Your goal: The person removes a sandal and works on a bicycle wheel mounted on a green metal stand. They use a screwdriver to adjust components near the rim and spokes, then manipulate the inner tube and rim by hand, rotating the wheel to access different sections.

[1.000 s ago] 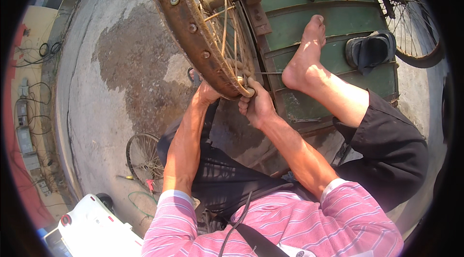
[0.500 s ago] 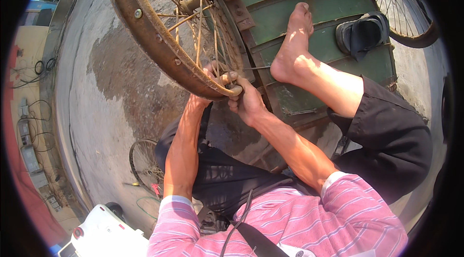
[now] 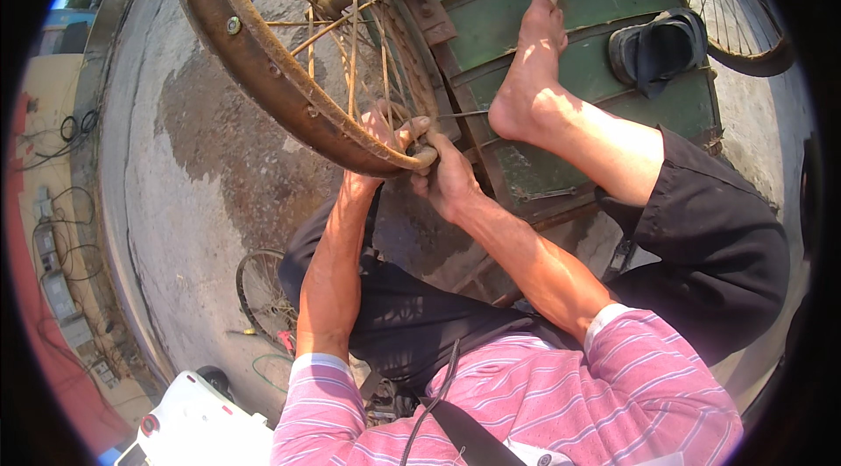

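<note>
A rusty wheel rim with brown spokes rises from my hands toward the upper left, and no tyre shows on it. My left hand reaches inside the rim's lower end, closed round it with fingers among the spokes. On the outer side, my right hand is closed against the same end, and its fingertips are partly hidden. Between the hands shows a small dark spot that I cannot make out. A thin metal rod runs from near my right hand toward the heel of my bare foot.
My foot rests on a green metal panel beside a black sandal. Another spoked wheel stands at the far right. A smaller wheel is at the left, near a white vehicle part. Wet patches mark the concrete ground.
The rim has shifted slightly left and up in the picture. Both hands stay closed at its lower end, moved only a little.
</note>
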A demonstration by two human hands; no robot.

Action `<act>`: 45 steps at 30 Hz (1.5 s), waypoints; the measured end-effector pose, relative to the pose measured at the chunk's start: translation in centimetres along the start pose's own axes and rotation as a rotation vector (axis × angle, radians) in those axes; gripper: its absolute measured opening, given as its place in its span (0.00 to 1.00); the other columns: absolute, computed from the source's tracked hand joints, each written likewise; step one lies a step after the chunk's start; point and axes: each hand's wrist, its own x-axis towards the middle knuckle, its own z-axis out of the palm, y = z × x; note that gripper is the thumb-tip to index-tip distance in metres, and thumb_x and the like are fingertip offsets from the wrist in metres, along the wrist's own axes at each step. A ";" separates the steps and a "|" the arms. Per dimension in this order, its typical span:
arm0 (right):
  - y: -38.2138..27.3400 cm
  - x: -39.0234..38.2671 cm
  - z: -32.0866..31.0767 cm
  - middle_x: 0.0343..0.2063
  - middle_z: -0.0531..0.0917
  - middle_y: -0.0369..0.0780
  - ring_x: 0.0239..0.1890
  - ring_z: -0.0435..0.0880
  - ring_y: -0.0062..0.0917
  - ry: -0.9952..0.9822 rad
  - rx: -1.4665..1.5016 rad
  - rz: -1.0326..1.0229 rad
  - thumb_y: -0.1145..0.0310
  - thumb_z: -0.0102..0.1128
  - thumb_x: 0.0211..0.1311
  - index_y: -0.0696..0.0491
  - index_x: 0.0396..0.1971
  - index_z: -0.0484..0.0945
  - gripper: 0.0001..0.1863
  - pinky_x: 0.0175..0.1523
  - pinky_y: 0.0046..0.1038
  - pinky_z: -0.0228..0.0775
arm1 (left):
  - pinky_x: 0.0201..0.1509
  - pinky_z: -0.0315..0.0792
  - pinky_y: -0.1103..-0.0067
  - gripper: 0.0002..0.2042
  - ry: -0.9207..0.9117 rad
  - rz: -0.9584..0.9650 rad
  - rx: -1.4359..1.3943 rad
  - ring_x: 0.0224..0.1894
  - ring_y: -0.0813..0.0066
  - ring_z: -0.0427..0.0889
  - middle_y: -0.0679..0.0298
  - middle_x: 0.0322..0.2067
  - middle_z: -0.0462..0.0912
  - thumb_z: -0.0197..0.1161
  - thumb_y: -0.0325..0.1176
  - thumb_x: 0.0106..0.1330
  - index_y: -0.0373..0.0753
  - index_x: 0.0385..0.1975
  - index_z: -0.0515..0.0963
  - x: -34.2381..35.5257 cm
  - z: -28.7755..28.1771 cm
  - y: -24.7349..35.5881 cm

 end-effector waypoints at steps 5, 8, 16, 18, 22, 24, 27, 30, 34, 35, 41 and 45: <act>0.3 0.4 -0.5 0.19 0.70 0.31 0.22 0.68 0.21 -0.011 0.039 -0.002 0.45 0.55 0.75 0.45 0.29 0.74 0.20 0.28 0.26 0.57 | 0.31 0.74 0.69 0.19 0.017 0.079 -0.386 0.26 0.67 0.80 0.58 0.21 0.80 0.73 0.44 0.65 0.31 0.34 0.78 -0.2 0.7 -1.0; 0.3 0.2 -0.4 0.18 0.71 0.30 0.21 0.68 0.21 -0.030 0.056 0.027 0.46 0.54 0.77 0.43 0.28 0.72 0.19 0.27 0.26 0.57 | 0.32 0.76 0.67 0.17 -0.045 0.161 -0.243 0.28 0.63 0.82 0.56 0.27 0.82 0.74 0.44 0.63 0.36 0.39 0.80 -0.1 -0.3 -1.8; 0.2 0.7 -1.0 0.17 0.70 0.30 0.21 0.67 0.22 -0.044 0.023 0.032 0.46 0.54 0.76 0.42 0.25 0.71 0.20 0.28 0.27 0.57 | 0.32 0.74 0.70 0.19 0.005 -0.115 -0.119 0.28 0.72 0.82 0.59 0.30 0.87 0.71 0.43 0.66 0.31 0.45 0.82 0.7 0.7 -0.7; 0.2 0.6 -0.8 0.18 0.71 0.31 0.21 0.68 0.22 -0.045 0.031 0.037 0.46 0.53 0.76 0.42 0.27 0.72 0.20 0.28 0.27 0.57 | 0.33 0.74 0.72 0.18 0.025 -0.142 -0.173 0.30 0.74 0.82 0.61 0.31 0.86 0.69 0.43 0.67 0.33 0.46 0.82 0.2 0.7 -1.0; 0.1 1.0 -1.1 0.21 0.72 0.31 0.23 0.69 0.20 -0.036 0.105 0.011 0.43 0.52 0.75 0.44 0.31 0.75 0.21 0.28 0.26 0.54 | 0.37 0.74 0.75 0.18 -0.124 -0.272 -0.769 0.34 0.77 0.81 0.63 0.34 0.86 0.66 0.43 0.69 0.33 0.47 0.82 -0.1 -0.9 1.7; -0.4 1.3 -1.2 0.21 0.73 0.31 0.23 0.69 0.20 0.040 0.095 0.053 0.43 0.50 0.76 0.44 0.32 0.75 0.21 0.28 0.26 0.55 | 0.36 0.75 0.78 0.14 -0.086 -0.287 -0.847 0.33 0.81 0.81 0.66 0.34 0.85 0.66 0.39 0.72 0.34 0.48 0.80 -1.0 -0.4 0.4; -1.1 1.4 -1.1 0.21 0.74 0.31 0.23 0.69 0.20 0.063 0.044 0.075 0.44 0.50 0.76 0.44 0.32 0.75 0.20 0.29 0.27 0.55 | 0.38 0.77 0.80 0.13 -0.047 -0.284 -0.873 0.33 0.81 0.81 0.64 0.32 0.85 0.65 0.36 0.74 0.32 0.48 0.81 -1.6 -0.7 1.0; -1.2 2.1 -1.7 0.21 0.75 0.32 0.22 0.69 0.20 0.023 -0.038 0.070 0.45 0.51 0.75 0.44 0.30 0.76 0.20 0.29 0.26 0.55 | 0.37 0.77 0.81 0.14 -0.019 -0.277 -0.805 0.32 0.81 0.81 0.63 0.30 0.86 0.60 0.37 0.75 0.30 0.45 0.84 -1.5 -1.0 1.7; -0.9 2.3 -2.0 0.20 0.76 0.32 0.20 0.69 0.19 0.012 -0.107 0.038 0.47 0.51 0.74 0.45 0.27 0.76 0.20 0.28 0.26 0.56 | 0.42 0.75 0.77 0.14 0.076 -0.084 -0.634 0.35 0.78 0.79 0.62 0.31 0.85 0.58 0.37 0.75 0.32 0.43 0.85 -2.1 0.4 0.0; -1.0 2.3 -1.9 0.20 0.76 0.31 0.20 0.70 0.19 0.028 -0.120 0.047 0.47 0.52 0.74 0.45 0.27 0.76 0.19 0.28 0.26 0.56 | 0.44 0.74 0.76 0.13 0.094 -0.192 -0.643 0.36 0.77 0.79 0.62 0.31 0.85 0.58 0.37 0.75 0.33 0.43 0.85 -2.3 0.7 -0.3; -1.6 2.6 -2.1 0.21 0.77 0.31 0.21 0.71 0.18 0.064 -0.168 0.075 0.47 0.52 0.74 0.45 0.29 0.78 0.19 0.29 0.26 0.59 | 0.38 0.74 0.73 0.11 0.264 -0.038 -0.231 0.33 0.74 0.79 0.60 0.34 0.83 0.58 0.33 0.76 0.33 0.44 0.84 -2.6 3.2 -1.2; -1.5 2.6 -2.0 0.22 0.77 0.31 0.22 0.72 0.18 0.090 -0.175 0.076 0.46 0.53 0.74 0.45 0.30 0.79 0.20 0.29 0.26 0.61 | 0.33 0.76 0.73 0.11 0.336 -0.081 -0.375 0.30 0.73 0.81 0.60 0.36 0.83 0.58 0.33 0.77 0.32 0.45 0.83 -3.0 4.1 -1.4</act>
